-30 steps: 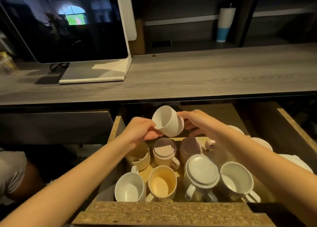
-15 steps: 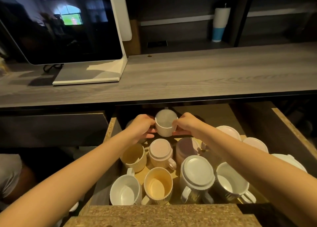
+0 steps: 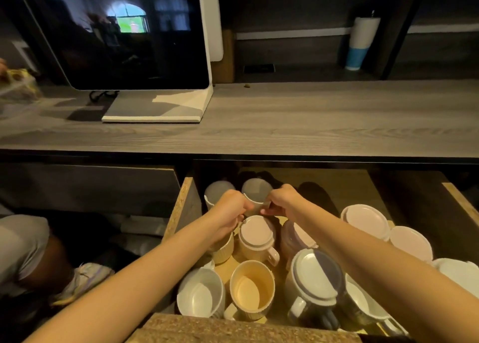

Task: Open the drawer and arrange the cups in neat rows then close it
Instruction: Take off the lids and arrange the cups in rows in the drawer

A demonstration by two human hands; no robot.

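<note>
Monitor (image 3: 134,31) stands on the counter (image 3: 311,119), left. The drawer (image 3: 181,205) below it is open. Left hand (image 3: 229,208), fingers curled, grips the left side of a white cup (image 3: 256,189). The cup sits mouth up at the drawer's back, just beside another pale cup (image 3: 216,191). Right hand (image 3: 282,200) pinches the white cup's right side. Mugs (image 3: 252,288) cluster nearer. Round lids (image 3: 365,219) lie at right.

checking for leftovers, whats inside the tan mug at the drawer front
The tan mug looks empty: bare walls and a pale bottom show. Only its near inner wall hides behind the rim.
</note>
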